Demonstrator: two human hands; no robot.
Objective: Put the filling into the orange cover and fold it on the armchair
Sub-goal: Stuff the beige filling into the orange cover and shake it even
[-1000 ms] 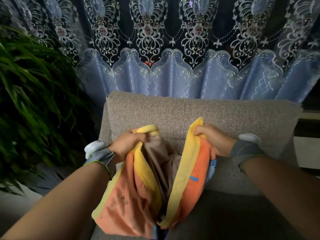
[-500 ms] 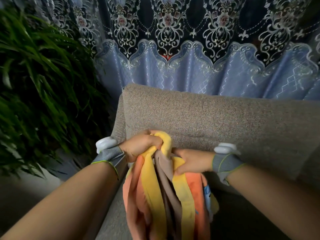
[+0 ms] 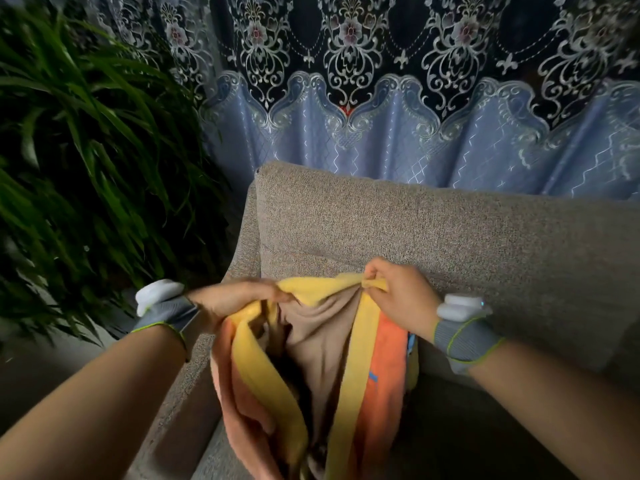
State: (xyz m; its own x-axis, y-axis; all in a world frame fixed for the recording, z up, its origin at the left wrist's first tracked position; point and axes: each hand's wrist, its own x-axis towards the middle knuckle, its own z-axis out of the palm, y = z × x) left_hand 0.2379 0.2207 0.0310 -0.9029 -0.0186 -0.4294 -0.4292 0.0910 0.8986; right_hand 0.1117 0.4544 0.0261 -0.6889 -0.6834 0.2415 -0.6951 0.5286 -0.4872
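Note:
The orange cover (image 3: 384,386) with its yellow border hangs upright in front of the grey-brown armchair (image 3: 450,237). Its mouth gapes at the top, and the beige filling (image 3: 322,337) shows inside it. My left hand (image 3: 235,299), blurred by motion, grips the yellow rim at the left of the mouth. Pinching the yellow rim at the right top is my right hand (image 3: 398,292). The cover's lower end runs out of the frame at the bottom.
A leafy green plant (image 3: 86,150) fills the left side beside the armchair's arm. A blue patterned curtain (image 3: 415,116) hangs behind the backrest. The armchair's seat (image 3: 485,438) lies dark at the lower right.
My hands were close together on the bunched top half a second ago. Now they have pulled apart sideways, the mouth is wider and more filling shows. The view has shifted slightly.

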